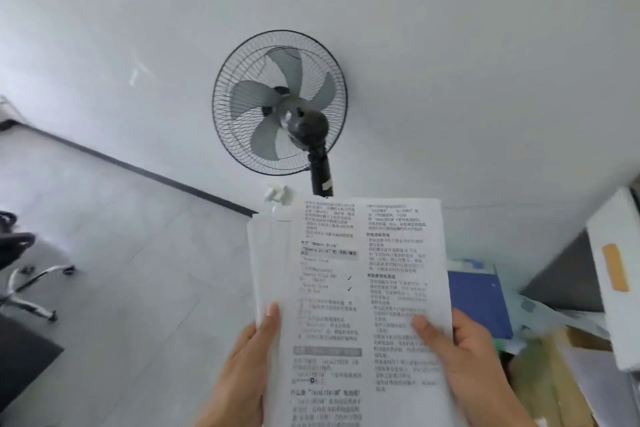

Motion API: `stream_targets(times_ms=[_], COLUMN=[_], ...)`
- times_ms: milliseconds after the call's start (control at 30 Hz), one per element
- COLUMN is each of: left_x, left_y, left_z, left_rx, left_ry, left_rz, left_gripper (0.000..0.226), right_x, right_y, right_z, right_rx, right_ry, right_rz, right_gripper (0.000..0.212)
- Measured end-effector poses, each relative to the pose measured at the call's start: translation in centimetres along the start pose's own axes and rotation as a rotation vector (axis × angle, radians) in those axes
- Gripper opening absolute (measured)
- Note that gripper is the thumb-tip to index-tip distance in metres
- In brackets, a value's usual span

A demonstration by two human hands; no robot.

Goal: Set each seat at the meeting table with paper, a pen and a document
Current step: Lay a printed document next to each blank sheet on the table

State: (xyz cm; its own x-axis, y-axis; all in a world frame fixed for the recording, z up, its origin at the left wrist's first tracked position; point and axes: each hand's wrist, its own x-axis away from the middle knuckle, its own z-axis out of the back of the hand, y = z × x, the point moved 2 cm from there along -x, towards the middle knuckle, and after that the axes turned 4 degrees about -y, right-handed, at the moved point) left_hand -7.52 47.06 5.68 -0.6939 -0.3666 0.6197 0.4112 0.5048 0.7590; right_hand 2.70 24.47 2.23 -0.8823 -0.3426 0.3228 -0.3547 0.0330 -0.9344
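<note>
We see a white stack of printed paper sheets (360, 288) held upright in front of the camera, gripped at its lower part from both sides. The left hand (242, 367) clasps the stack's left edge, its thumb (270, 322) pressed flat on the front page and the other fingers hidden behind the paper. The right hand (474, 360) clasps the right edge the same way, its thumb (429, 333) lying across the right text column. On the left side the sheets fan slightly apart, so several page edges show.

The front page carries two columns of black Chinese print. We can read the Latin words "Memory Stick" several times in the left column, with two tick marks beside a short list; the rest is too blurred for us to read.

Behind the stack stands a black pedestal fan with grey blades (280, 100) against a white wall. To the right we see a blue folder (478, 305), a brown cardboard box (554, 374) with loose papers lying over it, and a white box (616, 274) bearing an orange label (614, 267); we cannot tell what either box holds. At the left, a chrome chair base (31, 288) stands on the grey tiled floor (138, 270).
</note>
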Motion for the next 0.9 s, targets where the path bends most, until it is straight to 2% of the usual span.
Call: stream_targets(times_ms=[100,233,367,433,533,633,767,833,900], left_x=[0.7,1.6,2.5,2.8,2.7,1.4,-1.5,-2.7,-3.7], left_y=[1.4,1.9,1.6,1.8,2.1,3.6,6.6,8.5,10.1], left_z=[7.7,16.4,22.0,24.1,27.2,30.3,34.1,35.5,36.8], left_rx=[0.118,0.276,0.399,0.468,0.554,0.596,0.629,0.599,0.590], left_ry=[0.068,0.151,0.268,0.345,0.469,0.563,0.587,0.596,0.618], left_rz=[-0.027,-0.069,-0.080,-0.091,-0.127,-0.162,-0.246,-0.282,-0.328], left_gripper=[0.069,0.061,0.053,0.057,0.078,0.062,0.057,0.055,0.051], right_x=[-1.5,-2.8,-4.2,-5.1,-7.5,-10.6,-15.4,-17.5,-19.2], right_y=[1.3,2.7,3.1,3.2,3.8,4.0,3.9,3.7,3.3], right_z=[-7.9,-16.5,-23.2,-26.5,-31.1,-36.4,-43.3,-46.6,-49.8], right_rx=[0.064,0.098,0.167,0.202,0.207,0.183,0.200,0.209,0.217], right_ry=[-0.063,-0.181,-0.311,-0.371,-0.455,-0.584,-0.747,-0.837,-0.979], right_rz=[0.026,0.004,0.049,0.038,-0.035,-0.131,-0.273,-0.340,-0.372], right_gripper=[0.013,0.015,0.020,0.018,0.013,0.012,0.010,0.024,0.055])
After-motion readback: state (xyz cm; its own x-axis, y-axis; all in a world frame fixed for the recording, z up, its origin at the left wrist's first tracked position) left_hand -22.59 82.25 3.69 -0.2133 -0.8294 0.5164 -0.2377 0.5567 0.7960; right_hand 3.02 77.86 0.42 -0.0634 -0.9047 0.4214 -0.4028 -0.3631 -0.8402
